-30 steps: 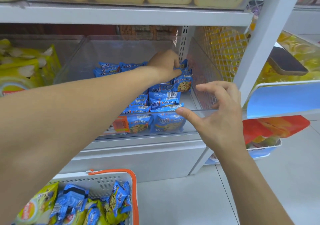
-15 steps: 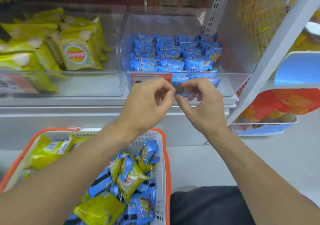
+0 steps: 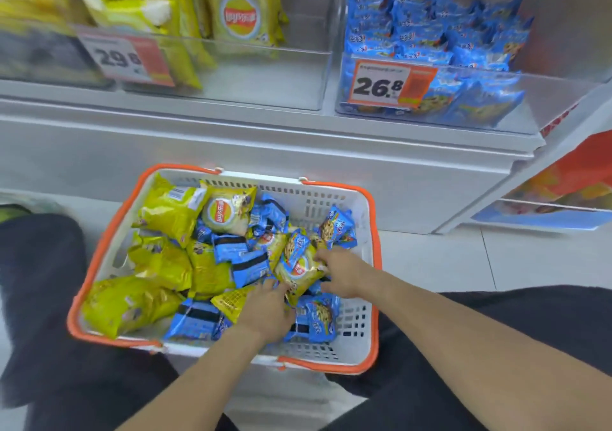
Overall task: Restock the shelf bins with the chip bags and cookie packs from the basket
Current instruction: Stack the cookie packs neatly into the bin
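The white basket with an orange rim stands on the floor between my knees. It holds several yellow-green chip bags and several blue cookie packs. Both hands are down inside it. My right hand pinches the right edge of a small chip bag near the basket's middle. My left hand rests with straight fingers on the packs at that bag's lower left corner. Above, the left clear bin holds chip bags, and the right clear bin holds rows of cookie packs.
Price tags reading 29.8 and 26.8 hang on the bin fronts. The white shelf base runs behind the basket. My knees in dark trousers flank it. A red and orange display sits low at the right.
Both hands have dropped from the front of the cookie bin into the basket. The view has tilted down, and the right hand has taken hold of a chip bag.
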